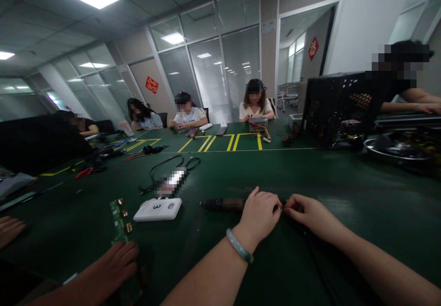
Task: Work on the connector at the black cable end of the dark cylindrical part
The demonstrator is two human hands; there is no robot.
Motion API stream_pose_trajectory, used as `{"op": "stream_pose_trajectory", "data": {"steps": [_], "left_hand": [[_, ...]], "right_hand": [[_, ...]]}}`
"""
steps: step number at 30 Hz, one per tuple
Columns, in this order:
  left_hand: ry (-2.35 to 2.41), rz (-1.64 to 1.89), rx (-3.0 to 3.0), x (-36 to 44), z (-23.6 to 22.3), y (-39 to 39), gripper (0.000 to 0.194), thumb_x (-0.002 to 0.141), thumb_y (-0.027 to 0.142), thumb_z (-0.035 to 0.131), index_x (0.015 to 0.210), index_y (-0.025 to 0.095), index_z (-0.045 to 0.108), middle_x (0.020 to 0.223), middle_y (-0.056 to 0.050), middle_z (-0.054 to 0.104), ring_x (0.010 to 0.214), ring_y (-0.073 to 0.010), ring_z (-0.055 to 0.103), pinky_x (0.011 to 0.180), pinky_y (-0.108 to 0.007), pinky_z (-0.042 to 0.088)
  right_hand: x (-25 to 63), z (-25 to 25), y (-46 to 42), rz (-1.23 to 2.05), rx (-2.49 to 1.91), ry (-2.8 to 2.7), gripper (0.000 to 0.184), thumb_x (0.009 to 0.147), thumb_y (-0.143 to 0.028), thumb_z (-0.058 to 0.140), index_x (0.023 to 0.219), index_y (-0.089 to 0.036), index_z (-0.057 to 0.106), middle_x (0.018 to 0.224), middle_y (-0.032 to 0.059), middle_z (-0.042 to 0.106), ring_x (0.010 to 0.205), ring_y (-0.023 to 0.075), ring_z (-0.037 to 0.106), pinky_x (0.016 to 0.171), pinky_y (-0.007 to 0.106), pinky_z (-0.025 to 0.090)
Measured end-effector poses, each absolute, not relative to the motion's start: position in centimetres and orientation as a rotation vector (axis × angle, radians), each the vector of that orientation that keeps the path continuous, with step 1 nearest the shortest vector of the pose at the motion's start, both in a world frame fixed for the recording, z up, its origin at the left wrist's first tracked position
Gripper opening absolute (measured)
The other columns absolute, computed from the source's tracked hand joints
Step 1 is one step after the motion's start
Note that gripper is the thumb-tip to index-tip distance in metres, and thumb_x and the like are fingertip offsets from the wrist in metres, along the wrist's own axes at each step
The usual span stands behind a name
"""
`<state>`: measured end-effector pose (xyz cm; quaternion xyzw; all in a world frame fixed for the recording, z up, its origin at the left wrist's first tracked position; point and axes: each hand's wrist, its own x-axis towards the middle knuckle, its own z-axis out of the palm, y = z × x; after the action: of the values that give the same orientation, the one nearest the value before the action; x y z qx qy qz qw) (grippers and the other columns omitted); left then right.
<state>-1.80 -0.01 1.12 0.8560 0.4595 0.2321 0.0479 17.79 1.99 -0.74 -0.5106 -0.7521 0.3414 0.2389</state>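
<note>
A dark, pen-shaped tool that looks like an electric screwdriver (227, 204) lies across the green table, its narrow tip to the left. My left hand (260, 214), with a jade bangle (239, 246) on the wrist, is closed over its rear part. Thumb and fingers of my right hand (305, 212) pinch at the tool's back end, where a black cable (315, 260) runs down toward me. Both sets of fingertips nearly meet, and they hide the joint between tool and cable. A small shiny spot shows at the left fingertips.
On the left, another person's hand (119, 262) touches a green circuit board (119, 223). A white power bank (157, 209) and a phone (172, 182) with a cord lie nearby. A black computer case (336, 113) and metal bowl (396, 152) stand at right. Several people sit across the table.
</note>
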Motion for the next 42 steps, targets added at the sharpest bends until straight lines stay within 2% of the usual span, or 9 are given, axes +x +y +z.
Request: {"op": "stream_pose_trajectory", "data": {"steps": [11,15,25,32,37,42], "left_hand": [[1.417,0.738,2.576,-1.75,0.94,0.02,0.008,0.088,0.022,0.062,0.096,0.024,0.061,0.104,0.003,0.066,0.101,-0.0153,0.059,0.113,-0.044,0.024],[1.383,0.758,2.584,-1.84,0.97,-0.01,0.006,0.088,0.021,0.061,0.094,0.024,0.062,0.106,0.002,0.066,0.103,-0.0156,0.059,0.113,-0.044,0.023],[1.382,0.793,2.58,-1.76,0.81,0.04,0.015,0.086,0.017,0.062,0.1,0.024,0.061,0.108,0.001,0.066,0.104,-0.0167,0.058,0.115,-0.045,0.02],[1.399,0.816,2.589,-1.8,0.29,0.29,0.008,0.086,0.02,0.062,0.093,0.024,0.062,0.108,0.001,0.066,0.106,-0.0174,0.057,0.115,-0.045,0.018],[1.374,0.819,2.577,-2.01,0.72,0.08,0.017,0.085,0.021,0.063,0.101,0.025,0.061,0.111,0.001,0.065,0.11,-0.0182,0.056,0.116,-0.047,0.017],[1.36,0.815,2.594,-2.01,0.98,0.04,0.011,0.087,0.018,0.061,0.095,0.024,0.064,0.112,0.002,0.065,0.112,-0.0176,0.055,0.116,-0.046,0.017]], "right_hand": [[17.78,-0.97,2.18,0.925,-1.36,-2.074,0.016,0.086,-0.036,0.056,0.086,-0.022,0.063,0.082,0.0003,0.07,0.073,0.0184,0.064,0.063,0.025,0.045],[17.85,-1.14,2.2,0.937,-1.351,-2.077,0.015,0.086,-0.035,0.056,0.086,-0.022,0.063,0.082,0.0,0.07,0.074,0.0183,0.064,0.063,0.025,0.045],[17.81,-0.85,2.11,0.934,-1.349,-2.079,0.015,0.088,-0.034,0.055,0.085,-0.021,0.062,0.081,-0.001,0.069,0.074,0.0174,0.064,0.064,0.025,0.045],[17.76,-0.55,1.97,0.973,-1.357,-2.067,0.016,0.087,-0.035,0.057,0.087,-0.021,0.064,0.083,0.0,0.07,0.075,0.018,0.065,0.064,0.025,0.045],[17.73,-0.63,2.01,1.01,-1.342,-2.045,0.017,0.087,-0.036,0.057,0.087,-0.021,0.065,0.084,0.0002,0.071,0.076,0.0183,0.065,0.065,0.025,0.045],[17.63,-0.7,2.0,1.009,-1.335,-2.03,0.017,0.087,-0.036,0.057,0.088,-0.021,0.065,0.084,0.0003,0.071,0.076,0.0184,0.065,0.065,0.025,0.045]]}}
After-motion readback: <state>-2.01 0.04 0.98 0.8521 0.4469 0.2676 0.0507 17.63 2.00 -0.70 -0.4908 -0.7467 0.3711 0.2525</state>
